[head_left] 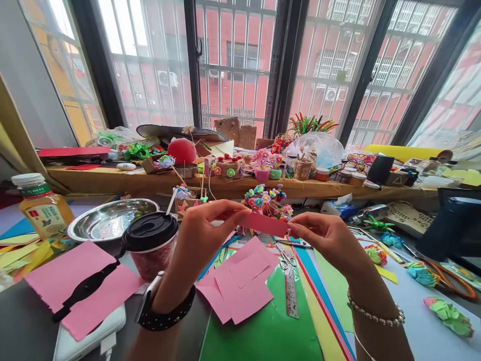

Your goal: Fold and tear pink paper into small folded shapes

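Observation:
A narrow strip of pink paper (266, 225) is stretched between my two hands above the table. My left hand (214, 225) pinches its left end between thumb and fingers. At the other end, my right hand (319, 233) grips the strip's tip the same way. Below them, several pink paper pieces (244, 281) overlap on a green sheet (280, 321). Scissors (286, 258) lie just right of those pieces, with a clear ruler (291, 296) beneath them.
At left stand a lidded cup (152, 245), a metal bowl (84, 225) and a juice bottle (44, 208). A larger pink sheet (86, 265) lies over a white power bank (108, 321). Crumpled paper flowers (449, 316) are at right. Craft items crowd the windowsill (240, 188).

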A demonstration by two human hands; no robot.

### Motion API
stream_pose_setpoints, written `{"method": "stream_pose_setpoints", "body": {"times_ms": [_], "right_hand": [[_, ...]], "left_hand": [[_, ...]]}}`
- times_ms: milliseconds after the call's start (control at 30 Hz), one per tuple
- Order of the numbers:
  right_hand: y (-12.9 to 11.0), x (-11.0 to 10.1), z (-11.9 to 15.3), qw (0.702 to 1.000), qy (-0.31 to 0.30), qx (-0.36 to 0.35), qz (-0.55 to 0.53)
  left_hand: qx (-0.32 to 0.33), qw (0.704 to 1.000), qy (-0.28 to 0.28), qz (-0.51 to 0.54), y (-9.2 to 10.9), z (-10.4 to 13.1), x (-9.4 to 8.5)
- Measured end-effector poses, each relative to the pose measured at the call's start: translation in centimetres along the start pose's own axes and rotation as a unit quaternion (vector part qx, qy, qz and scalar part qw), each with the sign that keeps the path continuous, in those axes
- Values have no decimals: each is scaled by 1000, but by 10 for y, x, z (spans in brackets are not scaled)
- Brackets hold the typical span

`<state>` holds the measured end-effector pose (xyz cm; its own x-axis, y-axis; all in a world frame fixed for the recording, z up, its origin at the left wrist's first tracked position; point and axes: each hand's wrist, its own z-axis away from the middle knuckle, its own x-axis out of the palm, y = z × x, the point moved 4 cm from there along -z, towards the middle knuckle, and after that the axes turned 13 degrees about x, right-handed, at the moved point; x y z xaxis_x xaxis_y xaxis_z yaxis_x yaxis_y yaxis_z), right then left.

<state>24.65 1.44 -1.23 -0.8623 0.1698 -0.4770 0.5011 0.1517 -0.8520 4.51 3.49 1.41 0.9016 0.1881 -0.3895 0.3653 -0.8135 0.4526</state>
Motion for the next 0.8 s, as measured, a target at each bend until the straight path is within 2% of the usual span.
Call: {"method": "stream_pose_setpoints", "body": {"times_ms": [67,167,233,267,367,433,533,633,800], "right_hand": [[3,-2,-3,997,62,-11,35],[4,-11,-3,974,198,-22,108],[1,-12,-1,968,227,-31,105],[-1,-10,0,974,205,-38,85],[-9,4,4,995,80,-62,17],[-14,11,6,996,49,-76,19],[-17,16,7,991,62,-100,65],[-19,17,8,979,81,-137,124],[-22,23,13,971,56,-154,172]], "left_hand": [[4,1000,3,-10,-3,-1,3],[16,999,17,-28,-5,-2,8],[25,999,23,-35,-4,-1,10],[30,999,20,-33,-3,-1,11],[43,999,-4,-17,1,0,17],[48,999,-19,-8,3,0,19],[60,997,-49,-7,5,0,23],[93,990,-88,-54,7,1,26],[124,974,-171,-87,9,4,33]]}}
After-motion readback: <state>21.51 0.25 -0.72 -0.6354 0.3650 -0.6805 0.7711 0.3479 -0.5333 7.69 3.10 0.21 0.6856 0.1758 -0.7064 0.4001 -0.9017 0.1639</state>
